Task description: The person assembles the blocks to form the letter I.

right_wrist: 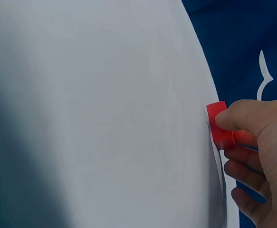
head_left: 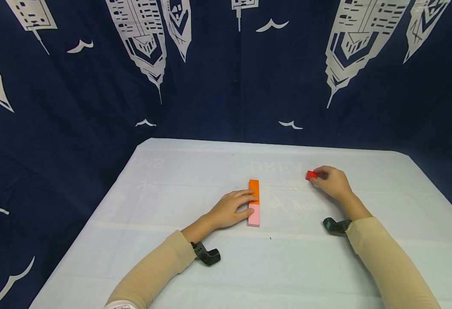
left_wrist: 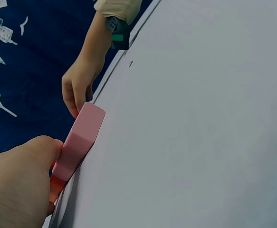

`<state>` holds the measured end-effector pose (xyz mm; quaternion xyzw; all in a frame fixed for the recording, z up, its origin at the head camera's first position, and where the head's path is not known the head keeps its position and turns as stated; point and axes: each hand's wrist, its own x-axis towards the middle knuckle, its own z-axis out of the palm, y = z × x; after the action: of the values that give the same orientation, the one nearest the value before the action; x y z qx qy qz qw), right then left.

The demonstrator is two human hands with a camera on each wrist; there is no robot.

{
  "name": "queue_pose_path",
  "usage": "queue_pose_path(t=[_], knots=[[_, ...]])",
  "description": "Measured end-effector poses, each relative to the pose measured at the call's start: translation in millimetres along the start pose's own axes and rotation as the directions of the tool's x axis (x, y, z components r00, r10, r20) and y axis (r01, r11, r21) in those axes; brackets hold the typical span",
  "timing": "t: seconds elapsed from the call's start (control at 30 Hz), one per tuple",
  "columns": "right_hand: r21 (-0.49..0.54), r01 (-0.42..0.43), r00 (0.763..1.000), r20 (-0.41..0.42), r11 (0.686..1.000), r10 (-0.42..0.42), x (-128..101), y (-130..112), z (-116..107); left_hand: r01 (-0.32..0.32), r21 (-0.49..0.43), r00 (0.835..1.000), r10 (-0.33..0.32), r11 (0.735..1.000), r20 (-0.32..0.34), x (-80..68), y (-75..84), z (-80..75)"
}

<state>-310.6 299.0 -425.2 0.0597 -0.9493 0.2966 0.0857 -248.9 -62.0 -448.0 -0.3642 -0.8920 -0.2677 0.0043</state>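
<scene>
An orange block (head_left: 254, 185) and a pink block (head_left: 254, 220) lie end to end in one line on the white table. My left hand (head_left: 230, 209) reaches over them from the left, its fingers stretched across the orange block and its thumb on the pink one. The left wrist view shows the pink block (left_wrist: 79, 142) large, with the thumb at its side and part of the orange block behind it. Farther right, my right hand (head_left: 332, 183) pinches a small red block (head_left: 310, 175). In the right wrist view the thumb presses the face of the red block (right_wrist: 219, 135).
The white table (head_left: 171, 171) is covered in a smooth cloth with faint lettering. A dark blue curtain (head_left: 226, 94) with pale building prints hangs behind it. Each wrist carries a black camera mount (head_left: 208, 255). A tiny dark speck (head_left: 270, 238) lies near the middle.
</scene>
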Motion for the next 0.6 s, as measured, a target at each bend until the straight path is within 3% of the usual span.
queue_pose_path(t=[0.6], knots=[[0.122, -0.013, 0.999, -0.048, 0.992, 0.019, 4, -18, 6, -0.011, -0.006, 1.0, 0.011, 1.0, 0.0, -0.9, 1.2, -1.9]])
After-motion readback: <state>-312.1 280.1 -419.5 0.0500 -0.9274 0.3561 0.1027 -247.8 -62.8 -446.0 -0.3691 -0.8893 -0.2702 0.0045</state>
